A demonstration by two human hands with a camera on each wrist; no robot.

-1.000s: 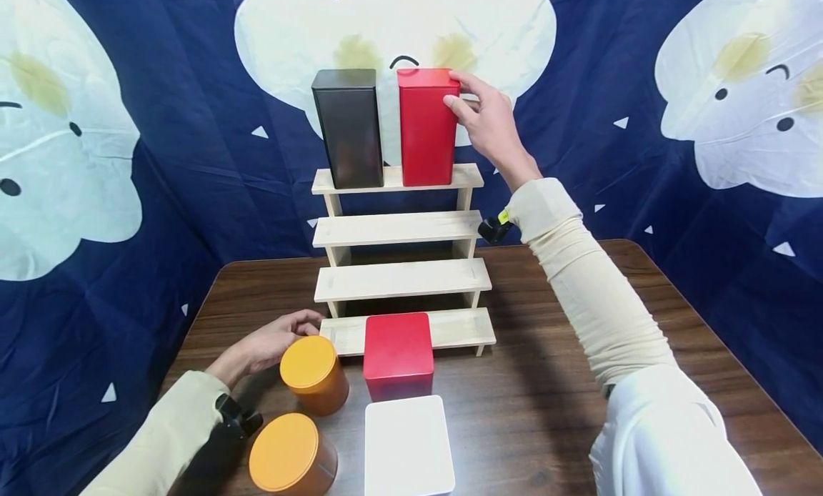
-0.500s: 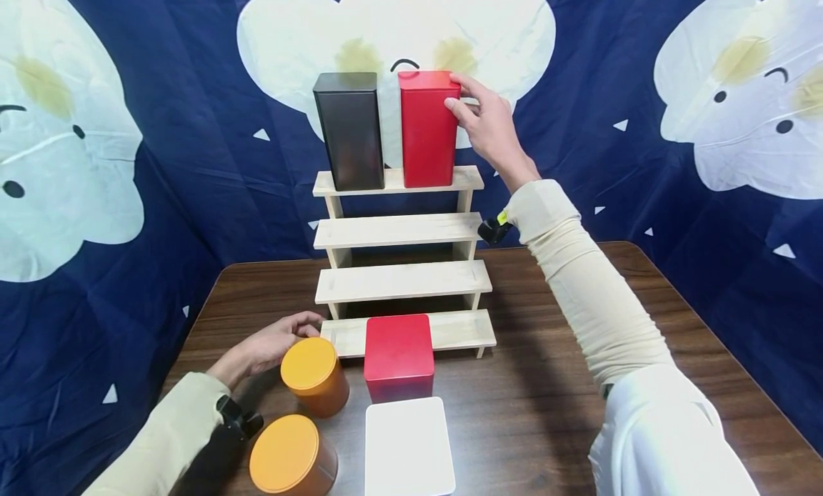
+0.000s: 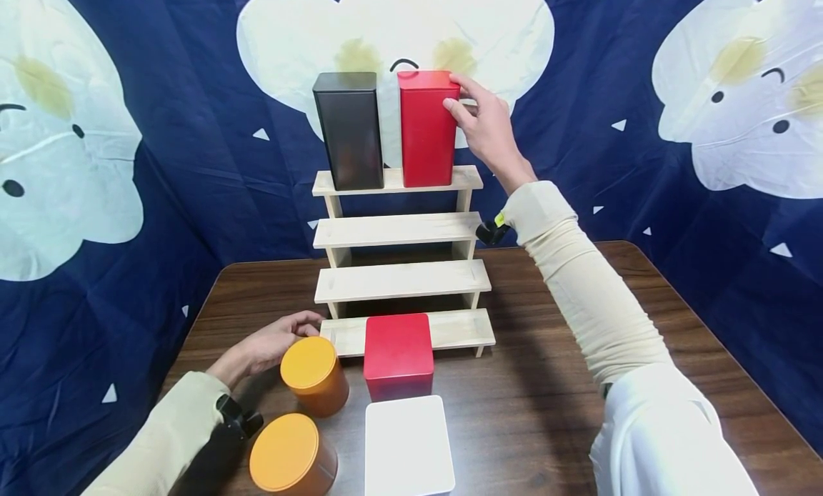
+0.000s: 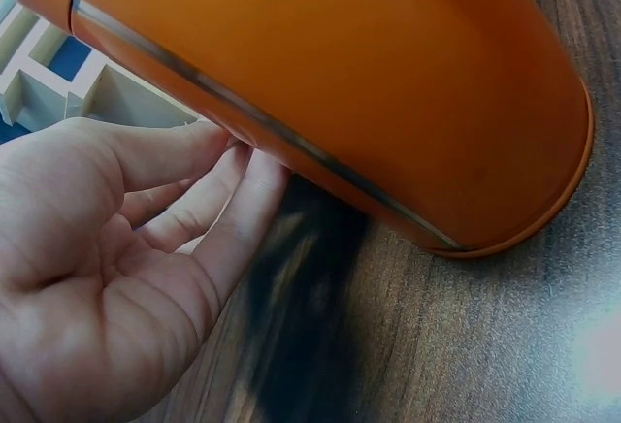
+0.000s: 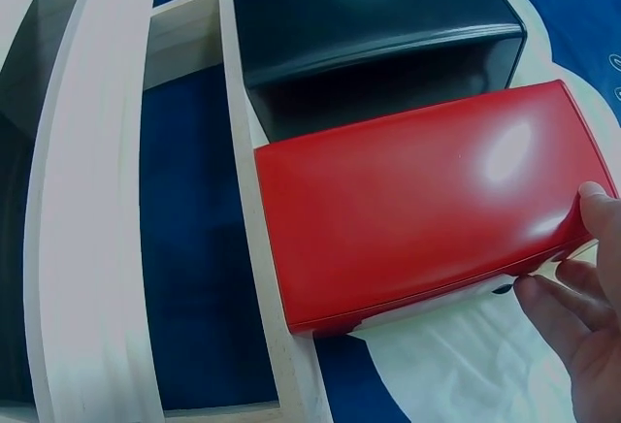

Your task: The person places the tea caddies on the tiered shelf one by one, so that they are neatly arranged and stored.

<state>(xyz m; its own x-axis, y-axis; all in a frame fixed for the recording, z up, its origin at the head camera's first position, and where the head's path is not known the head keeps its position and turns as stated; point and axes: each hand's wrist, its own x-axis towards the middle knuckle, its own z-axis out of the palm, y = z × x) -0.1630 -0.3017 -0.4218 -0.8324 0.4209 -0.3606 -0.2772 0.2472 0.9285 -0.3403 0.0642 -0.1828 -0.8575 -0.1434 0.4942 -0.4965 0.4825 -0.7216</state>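
Brt head pic, glare on red tin (image 5: 432, 210)

Left of the right grip (image 3: 490, 128), the red canister (image 3: 427, 133) blocks, a narrow gap separating it from the black canister (image 3: 351, 133); free room lies rightward. Right of the left grip (image 3: 273, 342), the rear orange tin (image 3: 315, 374) blocks.

cream sleeves (image 3: 590, 292) | white right upper sleeve (image 3: 669, 439) | black wrist cameras (image 3: 239, 417) | yellow right-wrist tab (image 3: 500, 219)

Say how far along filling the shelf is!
Looks done: black box on the top step. In hand: the right hand holds the tall red box beside it; the left hand touches an orange can. Probably left, on the table: that can, another orange can, short red box and white box.
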